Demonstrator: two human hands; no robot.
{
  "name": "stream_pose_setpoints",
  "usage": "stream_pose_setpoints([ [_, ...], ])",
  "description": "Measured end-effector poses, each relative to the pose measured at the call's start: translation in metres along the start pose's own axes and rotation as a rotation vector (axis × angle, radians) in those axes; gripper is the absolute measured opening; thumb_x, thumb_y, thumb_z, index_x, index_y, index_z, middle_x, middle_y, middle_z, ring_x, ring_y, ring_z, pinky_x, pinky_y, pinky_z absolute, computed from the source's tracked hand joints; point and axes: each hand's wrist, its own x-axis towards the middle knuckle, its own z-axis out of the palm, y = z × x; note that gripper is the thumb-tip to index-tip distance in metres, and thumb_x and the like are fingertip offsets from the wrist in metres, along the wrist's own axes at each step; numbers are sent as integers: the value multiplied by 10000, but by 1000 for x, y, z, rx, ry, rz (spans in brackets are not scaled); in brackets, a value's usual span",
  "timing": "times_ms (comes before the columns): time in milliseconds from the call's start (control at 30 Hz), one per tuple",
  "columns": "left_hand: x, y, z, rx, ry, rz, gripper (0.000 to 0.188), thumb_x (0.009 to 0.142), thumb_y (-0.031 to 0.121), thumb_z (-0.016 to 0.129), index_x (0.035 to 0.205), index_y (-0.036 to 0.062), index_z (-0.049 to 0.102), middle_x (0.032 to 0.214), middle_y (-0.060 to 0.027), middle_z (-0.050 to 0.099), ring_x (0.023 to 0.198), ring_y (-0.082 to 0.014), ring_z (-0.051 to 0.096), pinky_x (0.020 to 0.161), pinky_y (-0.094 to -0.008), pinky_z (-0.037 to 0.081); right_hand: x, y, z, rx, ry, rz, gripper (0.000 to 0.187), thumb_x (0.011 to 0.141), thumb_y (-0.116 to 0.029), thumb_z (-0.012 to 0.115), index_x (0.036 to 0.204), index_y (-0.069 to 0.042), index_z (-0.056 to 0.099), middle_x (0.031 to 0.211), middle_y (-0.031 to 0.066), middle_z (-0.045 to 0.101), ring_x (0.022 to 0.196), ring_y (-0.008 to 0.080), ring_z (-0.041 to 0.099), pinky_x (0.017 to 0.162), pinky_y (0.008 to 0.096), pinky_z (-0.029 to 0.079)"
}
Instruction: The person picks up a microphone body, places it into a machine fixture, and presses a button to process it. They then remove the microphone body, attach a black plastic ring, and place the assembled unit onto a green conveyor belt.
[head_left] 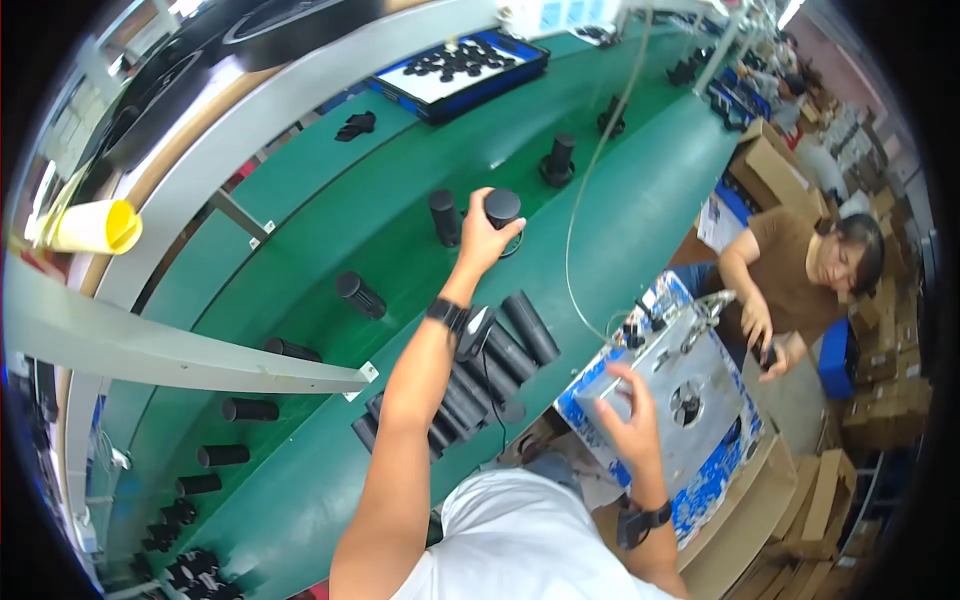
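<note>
At frame centre, the left hand (483, 238) grips a black cylinder (502, 208) on the green belt (640, 190); the right hand (628, 415), fingers spread, rests on a metal box (690, 400).

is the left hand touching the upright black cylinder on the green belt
Touching: the head view shows the left hand with fingers wrapped round the black cylinder, no gap between them.

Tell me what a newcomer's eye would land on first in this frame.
The curved green conveyor belt, dotted with black cylinders, fills the middle. The left hand grips a black cylinder standing on it, while the right hand rests on a silver machine at lower right. A co-worker sits at right.
</note>
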Motion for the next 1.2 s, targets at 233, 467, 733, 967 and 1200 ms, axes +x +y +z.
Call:
stream_pose_setpoints([
  [233, 41, -111, 28, 375, 64, -58, 667, 673, 131, 804, 1232, 39, 451, 1178, -211, 574, 1085, -401, 564, 917, -456, 466, -74, 36, -12, -79, -159, 168, 350, 804, -128, 694, 1127, -20, 614, 1039, 107, 690, 976, 207, 640, 870, 333, 479],
  [467, 67, -101, 33, 493, 13, 69, 637, 792, 248, 729, 1305, 15, 431, 1233, -233, 533, 1148, -420, 506, 969, -474, 418, -111, 63, -20, 166, -14, 457, 340, 816, -129, 682, 1112, 15, 597, 1009, 117, 703, 931, 197, 666, 854, 324, 498],
  [733, 82, -95, -36, 979, 130, 121, 447, 873, 385, 609, 1262, 181, 526, 1313, -173, 490, 1115, -419, 528, 933, -508, 449, -107, 72, -32, 219, 42, 435, 309, 850, -63, 645, 1133, 37, 571, 983, 134, 694, 921, 183, 668, 832, 298, 514],
  [967, 31, -68, -66, 952, 89, -317, 426, 881, 390, 607, 1274, 240, 535, 1201, -203, 538, 1016, -424, 603, 845, -501, 503, -123, 65, -26, 215, 58, 428, 312, 856, -89, 666, 1127, 35, 573, 970, 128, 692, 914, 172, 663, 834, 296, 513],
  [1200, -53, 52, -59, -20, -433, -82, 461, 934, 294, 543, 1326, 51, 535, 1196, -125, 601, 1110, -228, 570, 962, -353, 427, -80, 49, -18, 190, 106, 269, 282, 883, -75, 626, 1148, 4, 574, 1093, 81, 643, 1034, 140, 603, 898, 291, 474],
])
